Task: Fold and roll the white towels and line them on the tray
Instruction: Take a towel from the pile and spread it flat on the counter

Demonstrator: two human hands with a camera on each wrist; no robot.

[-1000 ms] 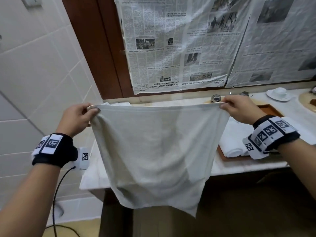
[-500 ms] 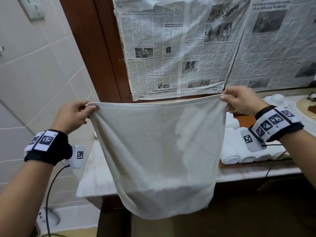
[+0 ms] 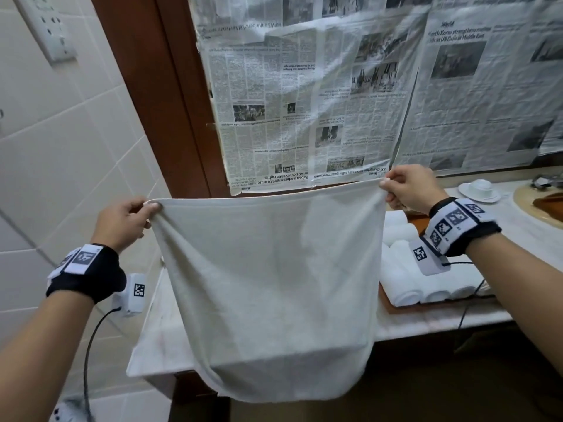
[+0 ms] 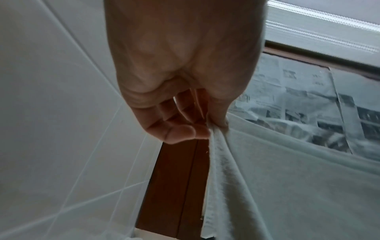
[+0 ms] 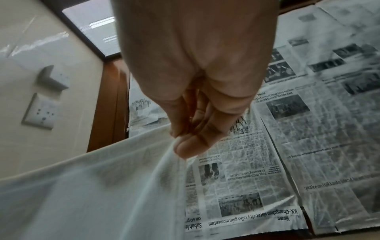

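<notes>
Head view, nearest first: my two hands hold a white towel (image 3: 268,287) up by its top corners, the cloth hanging flat and open in front of the counter (image 3: 158,339). My left hand (image 3: 122,222) has its grip pressed together on the left corner, thumb against curled fingers, the fabric bunching into pleats just below the pinch. My right hand (image 3: 408,190) pinches the right corner the same way, thumb tip (image 5: 185,149) pressed to the fingertips with the hem caught between them. The top edge runs taut between both grips, slightly higher on the right; the lower edge sags in a soft curve below the counter's front lip. I see marker-printed bands on both wrists, each with a cable trailing down.

Behind the towel and to its right, a brown tray (image 3: 396,306) sits on the counter with rolled white towels (image 3: 405,278) lying side by side in it; the hanging cloth hides the tray's left part. Farther right stand a white cup and saucer (image 3: 479,190) and the rim of a basin (image 3: 530,202). At the back, newspaper sheets (image 3: 304,102) cover the wall above the counter, framed at left by brown wood trim (image 3: 170,95), with a wall socket (image 3: 48,28) on the pale tiles.
</notes>
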